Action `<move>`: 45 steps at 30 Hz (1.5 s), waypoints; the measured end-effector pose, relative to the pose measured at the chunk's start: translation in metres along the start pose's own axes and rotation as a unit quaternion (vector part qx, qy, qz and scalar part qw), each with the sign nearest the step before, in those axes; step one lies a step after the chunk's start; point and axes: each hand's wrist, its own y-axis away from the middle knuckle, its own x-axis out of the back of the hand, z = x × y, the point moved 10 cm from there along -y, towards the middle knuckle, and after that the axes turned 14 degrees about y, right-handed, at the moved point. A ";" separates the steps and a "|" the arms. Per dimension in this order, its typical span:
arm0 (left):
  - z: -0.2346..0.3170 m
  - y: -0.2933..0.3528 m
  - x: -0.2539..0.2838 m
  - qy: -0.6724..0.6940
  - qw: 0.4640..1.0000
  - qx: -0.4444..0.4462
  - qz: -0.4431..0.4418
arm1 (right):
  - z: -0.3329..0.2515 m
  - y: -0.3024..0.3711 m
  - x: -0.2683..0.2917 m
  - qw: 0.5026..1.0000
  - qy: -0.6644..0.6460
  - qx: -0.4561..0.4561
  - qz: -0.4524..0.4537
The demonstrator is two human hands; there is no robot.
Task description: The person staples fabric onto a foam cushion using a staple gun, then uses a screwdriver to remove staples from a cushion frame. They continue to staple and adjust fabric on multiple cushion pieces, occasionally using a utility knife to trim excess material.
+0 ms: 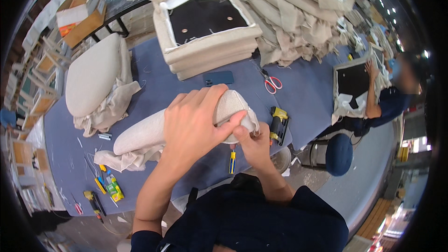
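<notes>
L hand (189, 119) grasped beige cushion (140, 133) from above, fingers wrapped over. R hand (254, 147) gripped same cushion's R end, thumb pressed in, other fingertips hidden. Cushion over blue table (308, 107), nr edge, btwn phone (218, 78) & wearer. Yellow-blue tool handle (232, 162) just below R hand.

I can't read any word or number for certain from where I sit. On the left part of the table (154, 60), a green-and-yellow packet (114, 188) carries coloured printing, too small and blurred for me to make out. Beyond it, at the upper left, a white cardboard box (77, 17) shows an orange printed patch near its bottom, also illegible to me. Any marking on the yellow-and-black staple gun (279, 125) to my right is too small to read.
</notes>
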 end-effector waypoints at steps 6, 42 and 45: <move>0.022 -0.026 -0.071 0.006 0.997 -0.026 -0.075 | 0.064 -0.002 0.068 0.989 0.029 0.114 0.095; -0.038 -0.024 -0.033 0.048 0.985 0.150 -0.073 | 0.227 0.076 0.184 0.873 0.460 -0.149 0.062; -0.058 0.008 0.033 0.028 0.996 0.086 -0.008 | 0.271 0.073 0.154 0.859 0.501 -0.098 -0.024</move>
